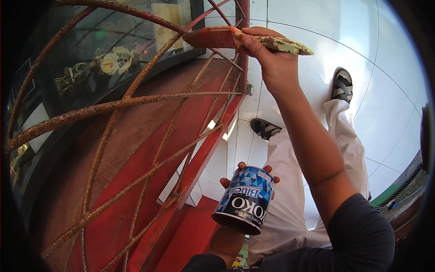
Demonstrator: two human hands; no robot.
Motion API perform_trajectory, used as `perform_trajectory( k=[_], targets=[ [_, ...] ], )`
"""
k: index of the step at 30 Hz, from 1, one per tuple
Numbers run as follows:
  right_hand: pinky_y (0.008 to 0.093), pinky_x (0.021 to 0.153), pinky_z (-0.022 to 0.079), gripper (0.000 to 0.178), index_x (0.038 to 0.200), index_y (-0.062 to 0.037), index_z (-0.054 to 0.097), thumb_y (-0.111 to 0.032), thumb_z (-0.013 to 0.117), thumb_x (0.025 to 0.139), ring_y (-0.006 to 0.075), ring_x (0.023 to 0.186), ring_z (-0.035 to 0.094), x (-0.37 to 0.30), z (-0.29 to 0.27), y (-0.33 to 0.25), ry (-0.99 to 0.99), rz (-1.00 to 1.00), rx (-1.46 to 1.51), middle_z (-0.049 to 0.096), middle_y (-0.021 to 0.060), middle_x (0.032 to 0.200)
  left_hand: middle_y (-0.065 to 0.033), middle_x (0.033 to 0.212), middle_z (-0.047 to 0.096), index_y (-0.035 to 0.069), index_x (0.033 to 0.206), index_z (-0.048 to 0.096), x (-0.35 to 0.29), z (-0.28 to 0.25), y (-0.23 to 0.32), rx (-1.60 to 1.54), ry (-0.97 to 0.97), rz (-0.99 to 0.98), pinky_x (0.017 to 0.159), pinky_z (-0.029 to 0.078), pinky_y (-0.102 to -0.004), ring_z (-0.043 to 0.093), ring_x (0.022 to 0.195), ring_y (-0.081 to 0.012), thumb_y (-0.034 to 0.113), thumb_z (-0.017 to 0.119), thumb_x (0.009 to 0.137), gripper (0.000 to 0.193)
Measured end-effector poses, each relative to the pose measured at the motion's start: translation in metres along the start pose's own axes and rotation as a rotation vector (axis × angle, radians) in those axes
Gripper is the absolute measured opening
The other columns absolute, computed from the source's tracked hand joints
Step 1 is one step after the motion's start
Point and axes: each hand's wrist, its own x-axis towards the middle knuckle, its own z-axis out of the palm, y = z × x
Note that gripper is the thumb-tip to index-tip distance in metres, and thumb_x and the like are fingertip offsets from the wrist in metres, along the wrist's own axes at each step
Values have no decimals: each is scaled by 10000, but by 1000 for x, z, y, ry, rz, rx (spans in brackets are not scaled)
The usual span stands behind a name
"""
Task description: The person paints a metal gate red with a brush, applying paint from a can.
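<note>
My right hand (276, 61) grips a flat paintbrush (213, 37) by its paint-crusted, pale yellow handle. The brush's red-coated bristles point left and lie across the rusty bars of a metal grille (104, 109), near its red upright post; whether they press on a bar I cannot tell. Lower down, my left hand (225, 182) is wrapped round a blue, white and black paint can (247, 195), with fingertips showing at both sides and above it. Most of that palm is hidden behind the can. The inside of the can does not show.
Behind the grille stands a dark glass panel (136, 36) with gold ornament. A red-painted surface (131, 199) slopes beneath the bars. White floor tiles (317, 27) lie to the right, under my sandalled feet. At far right runs a green edge with a dark grate (403, 181).
</note>
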Motion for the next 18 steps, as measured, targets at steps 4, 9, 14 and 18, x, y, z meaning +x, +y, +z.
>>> perform_trajectory(
  k=[4, 9, 14, 18],
  targets=[
    [315, 799, 615, 278, 1136, 59, 629, -145, 666, 951, 215, 869, 709, 6, -12, -1, 72, 85, 26, 694, 165, 1033, -234, 1487, 407, 376, 1351, 543, 2, 2, -2, -37, -31, 13, 892, 472, -682, 344, 1337, -565, 664, 666, 807, 627],
    [298, 742, 621, 265, 1156, 42, 612, -140, 639, 964, 207, 866, 723, 21, 5, 0, 64, 124, 34, 705, 158, 987, -228, 1505, 392, 385, 1348, 548, 6, -5, 9, -7, -54, -17, 901, 470, -679, 334, 1344, -569, 662, 670, 804, 623],
    [266, 690, 607, 281, 1079, 43, 650, -190, 697, 928, 173, 768, 717, 19, 16, -31, 104, 135, 296, 718, 141, 961, -239, 1497, 393, 353, 1341, 555, 9, -2, 8, -47, -67, -26, 882, 479, -686, 340, 1333, -580, 645, 676, 810, 618],
    [274, 679, 604, 262, 1065, 53, 657, -170, 685, 932, 181, 740, 717, 43, 21, -31, 104, 194, -130, 723, 143, 917, -251, 1488, 395, 348, 1338, 560, 14, 4, 8, -9, -24, -24, 883, 481, -698, 329, 1331, -595, 644, 683, 806, 621]
  ],
)
